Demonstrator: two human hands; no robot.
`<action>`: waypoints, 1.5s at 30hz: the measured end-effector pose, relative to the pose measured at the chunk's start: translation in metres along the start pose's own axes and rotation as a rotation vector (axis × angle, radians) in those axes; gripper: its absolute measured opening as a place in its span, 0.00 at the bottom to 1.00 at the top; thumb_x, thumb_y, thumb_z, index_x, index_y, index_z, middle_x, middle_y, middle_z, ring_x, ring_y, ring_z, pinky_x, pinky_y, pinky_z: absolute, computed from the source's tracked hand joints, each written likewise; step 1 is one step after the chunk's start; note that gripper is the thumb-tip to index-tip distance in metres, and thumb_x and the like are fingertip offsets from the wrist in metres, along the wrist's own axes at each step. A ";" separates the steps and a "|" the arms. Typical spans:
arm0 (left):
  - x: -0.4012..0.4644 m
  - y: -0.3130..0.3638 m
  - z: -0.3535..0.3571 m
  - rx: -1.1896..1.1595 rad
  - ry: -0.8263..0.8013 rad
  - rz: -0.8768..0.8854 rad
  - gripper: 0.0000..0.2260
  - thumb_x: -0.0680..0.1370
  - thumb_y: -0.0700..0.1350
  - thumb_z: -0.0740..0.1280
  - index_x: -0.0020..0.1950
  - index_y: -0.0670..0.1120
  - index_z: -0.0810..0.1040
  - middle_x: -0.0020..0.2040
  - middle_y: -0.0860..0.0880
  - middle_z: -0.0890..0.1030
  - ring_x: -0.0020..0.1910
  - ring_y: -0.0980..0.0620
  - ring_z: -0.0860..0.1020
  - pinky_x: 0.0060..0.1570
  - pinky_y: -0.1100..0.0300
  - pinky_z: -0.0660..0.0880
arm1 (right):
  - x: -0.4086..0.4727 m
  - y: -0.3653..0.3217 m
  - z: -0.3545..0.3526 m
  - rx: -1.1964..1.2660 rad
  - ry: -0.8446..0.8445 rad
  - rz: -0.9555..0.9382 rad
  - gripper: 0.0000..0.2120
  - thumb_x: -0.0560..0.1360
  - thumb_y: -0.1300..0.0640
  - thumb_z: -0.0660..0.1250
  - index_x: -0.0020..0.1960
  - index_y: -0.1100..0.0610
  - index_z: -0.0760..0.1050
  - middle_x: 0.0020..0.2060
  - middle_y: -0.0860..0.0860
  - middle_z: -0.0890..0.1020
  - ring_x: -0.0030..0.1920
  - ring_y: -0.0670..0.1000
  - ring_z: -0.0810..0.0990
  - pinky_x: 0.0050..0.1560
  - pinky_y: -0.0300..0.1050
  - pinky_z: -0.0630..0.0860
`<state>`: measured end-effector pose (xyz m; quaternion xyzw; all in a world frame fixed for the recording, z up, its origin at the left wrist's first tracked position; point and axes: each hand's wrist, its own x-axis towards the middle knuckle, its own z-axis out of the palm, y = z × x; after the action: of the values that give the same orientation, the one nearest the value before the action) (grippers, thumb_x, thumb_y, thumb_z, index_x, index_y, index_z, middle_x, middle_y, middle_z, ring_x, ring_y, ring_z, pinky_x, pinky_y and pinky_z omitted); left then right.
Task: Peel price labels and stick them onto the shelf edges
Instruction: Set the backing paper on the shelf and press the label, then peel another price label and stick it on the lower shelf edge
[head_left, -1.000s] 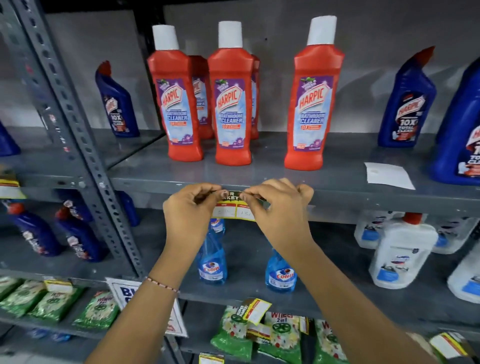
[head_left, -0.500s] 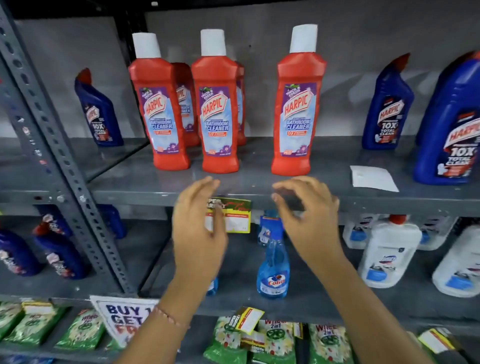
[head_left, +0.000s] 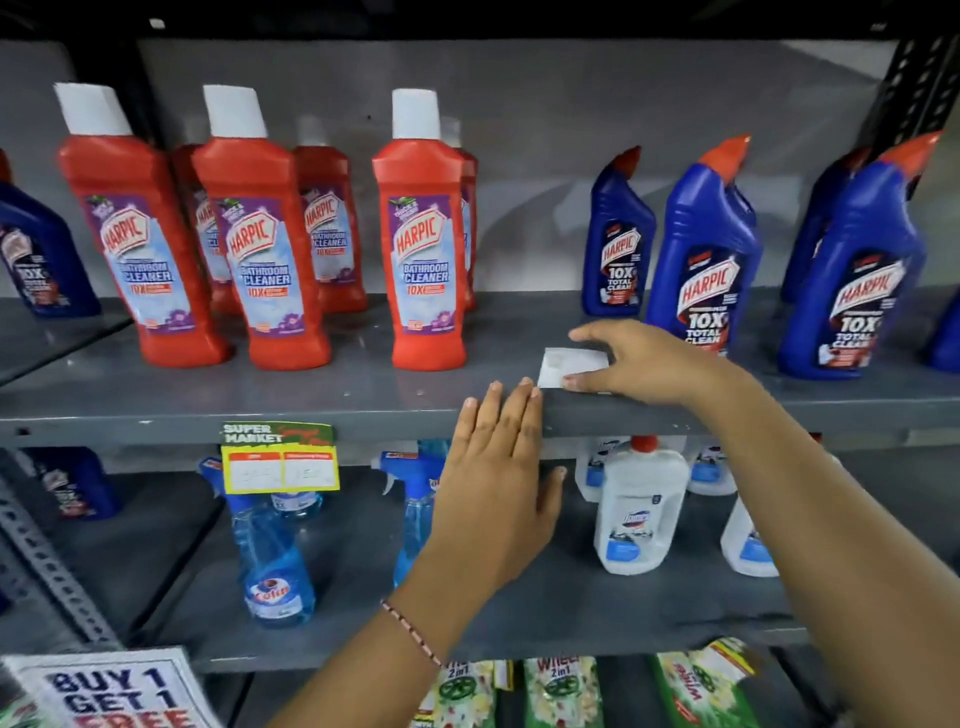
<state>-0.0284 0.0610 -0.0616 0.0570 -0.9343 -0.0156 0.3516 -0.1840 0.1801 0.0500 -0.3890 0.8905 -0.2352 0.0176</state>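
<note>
A green and yellow price label (head_left: 280, 457) hangs stuck on the front edge of the grey shelf (head_left: 156, 418), below the red bottles. A white paper (head_left: 563, 366) lies on the shelf top near the edge. My right hand (head_left: 644, 364) rests on that paper, thumb and fingers touching its right side and lower corner. My left hand (head_left: 498, 467) is flat and open in front of the shelf edge, fingertips at the edge just left of the paper, holding nothing.
Red Harpic bottles (head_left: 421, 234) stand left and centre on the shelf, blue Harpic bottles (head_left: 711, 249) to the right. Below are blue spray bottles (head_left: 270, 561) and white bottles (head_left: 641, 509). A "buy 1 get 1" sign (head_left: 109, 691) sits at lower left.
Both hands let go of the price label, which stays stuck on the shelf edge. They moved right; my right hand now lies on the white paper. The view shifted right.
</note>
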 end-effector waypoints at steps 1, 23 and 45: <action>0.000 -0.001 0.002 0.010 0.002 -0.001 0.30 0.78 0.51 0.62 0.77 0.40 0.61 0.77 0.44 0.66 0.76 0.42 0.62 0.77 0.45 0.56 | 0.007 -0.001 0.000 -0.040 -0.031 -0.001 0.34 0.74 0.39 0.68 0.75 0.51 0.64 0.74 0.48 0.69 0.72 0.52 0.68 0.71 0.47 0.64; 0.003 0.033 0.008 -0.162 0.127 -0.071 0.23 0.78 0.47 0.64 0.72 0.40 0.70 0.69 0.44 0.76 0.72 0.42 0.68 0.76 0.45 0.58 | -0.123 0.067 0.002 0.673 0.367 -0.064 0.03 0.70 0.55 0.75 0.42 0.51 0.81 0.36 0.40 0.87 0.38 0.39 0.84 0.38 0.29 0.76; 0.105 0.187 0.057 -0.549 0.073 -0.191 0.02 0.73 0.43 0.75 0.44 0.46 0.85 0.38 0.50 0.86 0.36 0.57 0.81 0.42 0.66 0.79 | -0.117 0.184 0.028 0.871 0.852 0.226 0.10 0.72 0.52 0.76 0.46 0.57 0.79 0.39 0.49 0.86 0.40 0.47 0.85 0.42 0.45 0.81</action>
<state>-0.1625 0.2337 -0.0227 0.0477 -0.8723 -0.2988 0.3842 -0.2225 0.3591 -0.0724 -0.1214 0.6772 -0.7084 -0.1574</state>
